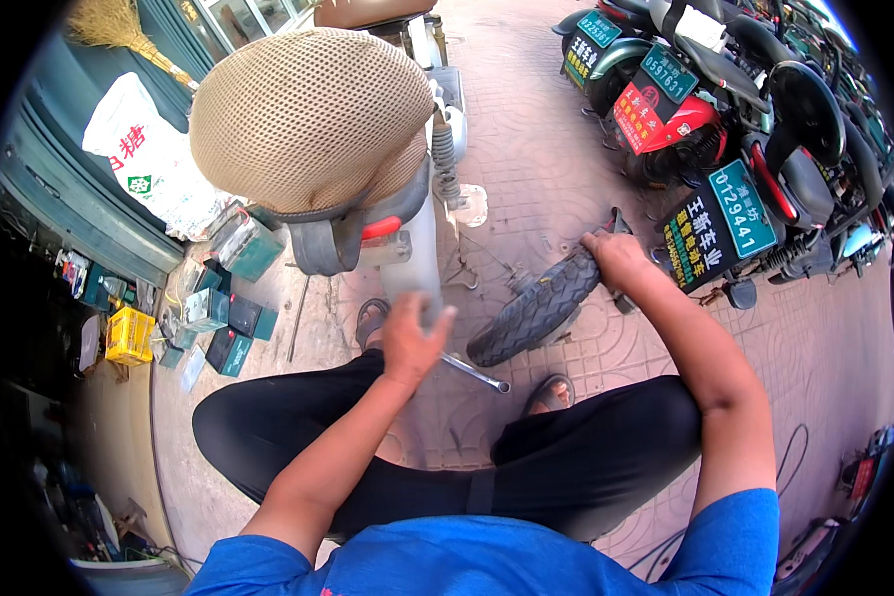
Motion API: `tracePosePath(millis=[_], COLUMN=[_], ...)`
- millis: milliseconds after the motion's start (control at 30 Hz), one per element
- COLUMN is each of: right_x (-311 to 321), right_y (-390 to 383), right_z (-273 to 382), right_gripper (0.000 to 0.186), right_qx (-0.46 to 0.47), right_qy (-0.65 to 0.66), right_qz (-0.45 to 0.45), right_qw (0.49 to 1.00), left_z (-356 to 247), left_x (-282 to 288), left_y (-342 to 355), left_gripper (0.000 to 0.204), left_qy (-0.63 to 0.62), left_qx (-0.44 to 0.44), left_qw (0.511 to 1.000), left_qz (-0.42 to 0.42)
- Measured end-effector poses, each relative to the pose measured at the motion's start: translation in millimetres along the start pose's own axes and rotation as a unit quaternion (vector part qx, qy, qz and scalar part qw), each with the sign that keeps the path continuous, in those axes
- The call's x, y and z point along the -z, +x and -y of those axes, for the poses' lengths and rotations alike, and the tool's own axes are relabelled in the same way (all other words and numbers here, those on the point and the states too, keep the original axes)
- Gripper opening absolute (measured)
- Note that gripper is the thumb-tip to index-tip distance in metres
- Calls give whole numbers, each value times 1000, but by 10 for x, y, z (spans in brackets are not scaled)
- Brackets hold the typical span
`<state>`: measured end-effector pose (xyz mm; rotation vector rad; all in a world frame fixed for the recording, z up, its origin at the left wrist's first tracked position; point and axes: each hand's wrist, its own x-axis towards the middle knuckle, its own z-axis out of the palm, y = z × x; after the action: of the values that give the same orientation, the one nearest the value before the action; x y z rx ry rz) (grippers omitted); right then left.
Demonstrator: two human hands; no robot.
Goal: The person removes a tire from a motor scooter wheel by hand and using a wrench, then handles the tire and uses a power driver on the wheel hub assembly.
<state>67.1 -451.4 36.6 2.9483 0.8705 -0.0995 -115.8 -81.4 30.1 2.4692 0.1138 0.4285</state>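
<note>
A small wheel with a black, treaded tyre (pixel 538 306) stands tilted on the paving, and my right hand (pixel 614 260) is closed over its far upper end. Part of its hub side is hidden behind the tyre. My left hand (pixel 413 338) hangs in front of the scooter's pale rear body (pixel 412 260), somewhat blurred, thumb apart from the fingers, with nothing visible in it. Just below that hand a silver wrench (pixel 479 373) lies near the ground between my feet. Above sits the scooter's seat in a tan mesh cover (pixel 313 119), with a red reflector (pixel 380 228) under its edge.
Several parked electric scooters (pixel 765 199) line the right side. On the left are a white woven sack (pixel 149 149), several battery blocks (pixel 230 333), a yellow box (pixel 129 336) and a straw broom (pixel 119 30). A coil spring (pixel 445 164) shows beside the seat.
</note>
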Motion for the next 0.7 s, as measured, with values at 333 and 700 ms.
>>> tracePosePath(millis=[333,700], right_x=[28,260], right_y=[-134,-117], right_z=[108,303], right_gripper=[42,29], right_qx=[-21,-281], right_qy=[0,228], right_qz=[-15,-33], right_qw=[1000,932], left_z=[-985,-907], left_x=[-653,-728], left_y=[-145,229], left_gripper=[93,89], left_qy=[30,36], left_qx=[-103,-60], left_qw=[973,986], left_qz=[202,149])
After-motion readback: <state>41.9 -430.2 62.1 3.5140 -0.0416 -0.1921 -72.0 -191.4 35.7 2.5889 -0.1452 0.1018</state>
